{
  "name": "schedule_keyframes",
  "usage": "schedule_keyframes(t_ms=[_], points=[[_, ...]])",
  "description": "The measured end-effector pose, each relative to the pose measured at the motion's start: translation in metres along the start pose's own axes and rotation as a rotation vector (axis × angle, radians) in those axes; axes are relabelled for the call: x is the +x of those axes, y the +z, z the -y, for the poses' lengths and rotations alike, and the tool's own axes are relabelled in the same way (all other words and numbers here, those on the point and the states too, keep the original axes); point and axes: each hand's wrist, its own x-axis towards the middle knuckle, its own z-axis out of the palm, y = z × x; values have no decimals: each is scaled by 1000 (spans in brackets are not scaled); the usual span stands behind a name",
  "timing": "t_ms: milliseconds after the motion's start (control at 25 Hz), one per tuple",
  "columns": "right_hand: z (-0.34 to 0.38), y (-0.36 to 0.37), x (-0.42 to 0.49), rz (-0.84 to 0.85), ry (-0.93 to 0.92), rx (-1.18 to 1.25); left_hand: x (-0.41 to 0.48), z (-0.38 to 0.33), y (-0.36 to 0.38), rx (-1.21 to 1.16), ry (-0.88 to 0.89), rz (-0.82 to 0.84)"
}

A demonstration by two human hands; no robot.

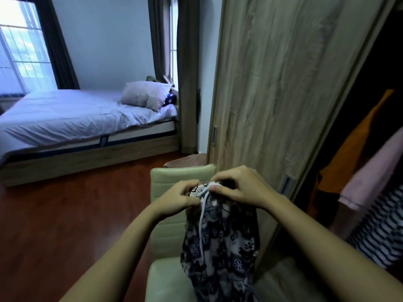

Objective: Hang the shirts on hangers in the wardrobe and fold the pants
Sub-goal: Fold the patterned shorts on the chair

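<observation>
Dark patterned pants (220, 243) with a white drawstring hang down in front of me over a cream chair (172, 216). My left hand (181, 197) and my right hand (237, 188) both pinch the bunched waistband at the top, close together. To the right stands the wardrobe (272, 88) with its sliding wooden door; in the dark opening hang an orange shirt (357, 153), a pink shirt (375, 173) and a striped shirt (379, 234).
A bed (72, 118) with a white sheet and a pillow (146, 95) fills the left back of the room, by a window with dark curtains. Reddish wooden floor (65, 214) lies between bed and chair. A brown stool (187, 162) peeks out behind the chair.
</observation>
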Motion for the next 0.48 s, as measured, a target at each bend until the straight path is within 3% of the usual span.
schedule_keyframes(t_ms=[120, 280, 360, 480], points=[[-14, -29, -16, 104, 17, -63, 3, -4, -2, 106, 1, 118], [-40, -53, -48, 219, 73, -124, -7, 12, -14, 689, -19, 282], [-50, -57, -63, 303, 104, -222, -12, 13, -30, 809, 49, 209], [-67, -49, -73, 422, 74, -460, -9, 8, -55, 1029, 303, -7]])
